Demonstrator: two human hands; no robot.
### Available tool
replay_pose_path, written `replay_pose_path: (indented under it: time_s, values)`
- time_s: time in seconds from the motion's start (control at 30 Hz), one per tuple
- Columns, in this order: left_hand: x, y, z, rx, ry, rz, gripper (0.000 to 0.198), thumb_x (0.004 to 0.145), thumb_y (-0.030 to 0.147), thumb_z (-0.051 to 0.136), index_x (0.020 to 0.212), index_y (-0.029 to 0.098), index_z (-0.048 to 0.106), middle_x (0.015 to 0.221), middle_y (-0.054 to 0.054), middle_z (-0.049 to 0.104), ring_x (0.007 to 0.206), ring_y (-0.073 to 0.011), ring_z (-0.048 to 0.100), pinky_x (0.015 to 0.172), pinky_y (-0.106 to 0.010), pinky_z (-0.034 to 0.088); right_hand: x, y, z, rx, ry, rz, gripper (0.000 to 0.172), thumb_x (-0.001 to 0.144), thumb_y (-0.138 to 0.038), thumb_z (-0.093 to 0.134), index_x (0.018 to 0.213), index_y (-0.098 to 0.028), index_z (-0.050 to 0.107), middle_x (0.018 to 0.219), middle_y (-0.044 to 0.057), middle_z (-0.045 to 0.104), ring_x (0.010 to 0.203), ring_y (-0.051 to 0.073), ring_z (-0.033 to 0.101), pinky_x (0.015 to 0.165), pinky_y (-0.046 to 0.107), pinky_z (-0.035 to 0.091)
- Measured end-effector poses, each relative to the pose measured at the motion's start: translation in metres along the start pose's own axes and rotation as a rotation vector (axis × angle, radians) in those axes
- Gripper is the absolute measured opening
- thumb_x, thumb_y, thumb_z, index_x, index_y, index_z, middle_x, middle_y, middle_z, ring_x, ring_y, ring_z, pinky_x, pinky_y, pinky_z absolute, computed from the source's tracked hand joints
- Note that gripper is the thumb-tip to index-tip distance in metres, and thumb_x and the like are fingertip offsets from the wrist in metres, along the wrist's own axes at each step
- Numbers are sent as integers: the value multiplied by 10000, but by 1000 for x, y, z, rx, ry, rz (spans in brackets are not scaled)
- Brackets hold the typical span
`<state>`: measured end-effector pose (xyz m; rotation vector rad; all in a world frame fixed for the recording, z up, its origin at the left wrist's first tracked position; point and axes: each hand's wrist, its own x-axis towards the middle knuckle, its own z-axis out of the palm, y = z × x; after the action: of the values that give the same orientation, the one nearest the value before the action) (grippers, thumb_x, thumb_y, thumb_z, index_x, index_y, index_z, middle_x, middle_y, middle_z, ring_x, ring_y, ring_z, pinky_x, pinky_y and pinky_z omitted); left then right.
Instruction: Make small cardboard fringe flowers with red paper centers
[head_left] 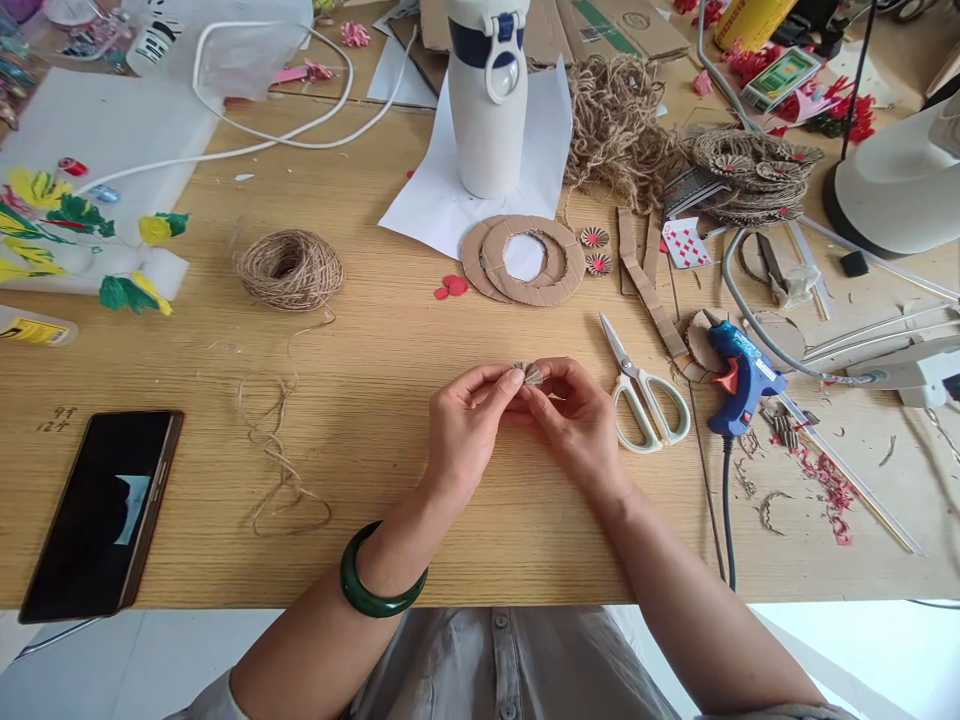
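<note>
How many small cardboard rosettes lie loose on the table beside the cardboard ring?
2: one rosette and a second rosette just below it, both right of the cardboard ring. Others may be hidden in the clutter.

Brown corrugated cardboard piece, dark green bangle, blue-and-red glue gun, white bottle with navy band
</note>
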<state>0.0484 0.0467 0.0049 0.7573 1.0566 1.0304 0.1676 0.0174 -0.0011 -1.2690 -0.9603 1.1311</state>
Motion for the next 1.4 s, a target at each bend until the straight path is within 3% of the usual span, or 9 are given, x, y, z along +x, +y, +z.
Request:
replay_pose_path:
  time_s: [0.3,0.5,0.6,0.8,0.93,1.07,1.2,1.3,1.4]
  values:
    - [2,9,-4,-45,-132,-133,230,751,355,802,865,157,779,835,-55,775,723,-179,736,641,-275,630,3,-1,-3,162,-13,113,289,769,-386,811,895,-227,605,811,-7,658,734,136,632,612,242,544]
    - [3,10,-5,-2,-94,-138,261,721,381,818,848,156,781,792,-41,772,629,-179,729,584,-281,625,2,-8,-3,199,-37,182,313,728,-409,833,864,-227,617,839,-8,678,700,141,644,569,246,571]
    - [3,10,-5,27,-83,-103,296,720,407,814,873,155,779,828,-55,778,681,-206,746,602,-298,631,2,-13,-4,172,-30,193,295,763,-444,797,865,-218,638,807,-8,676,698,143,652,582,250,583]
    - [2,7,-5,72,-93,-25,285,740,403,797,879,155,776,864,-65,784,716,-208,749,640,-309,638,3,-7,-7,111,16,144,300,749,-462,803,834,-217,652,786,-2,678,691,144,641,585,249,571]
    - [3,7,-5,41,-116,-74,260,732,376,805,870,157,774,878,-62,785,751,-212,749,686,-332,638,3,-5,-9,63,21,155,290,757,-466,788,821,-221,647,827,12,669,704,160,641,584,276,580]
    - [6,8,-8,-5,-121,-94,224,704,343,830,837,169,784,859,-46,783,789,-199,740,733,-331,629,2,-7,-10,-46,27,7,189,819,-372,751,777,-208,667,949,36,624,827,157,621,649,261,565]
    - [6,9,-10,-22,-125,-145,215,696,335,839,827,171,793,856,-51,783,784,-188,734,732,-323,623,2,-6,-11,-109,6,-82,130,855,-288,723,776,-203,663,989,36,586,805,134,597,651,257,541]
    - [6,10,-10,-42,-125,-182,202,696,319,843,816,164,795,853,-57,783,786,-180,731,728,-310,623,2,-5,-12,-134,3,-91,139,847,-300,732,778,-199,666,1043,45,568,783,129,590,623,261,530]
    - [6,9,-10,-50,-124,-189,198,687,299,851,818,161,796,846,-55,783,800,-176,731,751,-310,627,2,-4,-13,-187,22,-107,196,845,-354,730,746,-204,652,957,42,571,785,148,581,599,259,516]
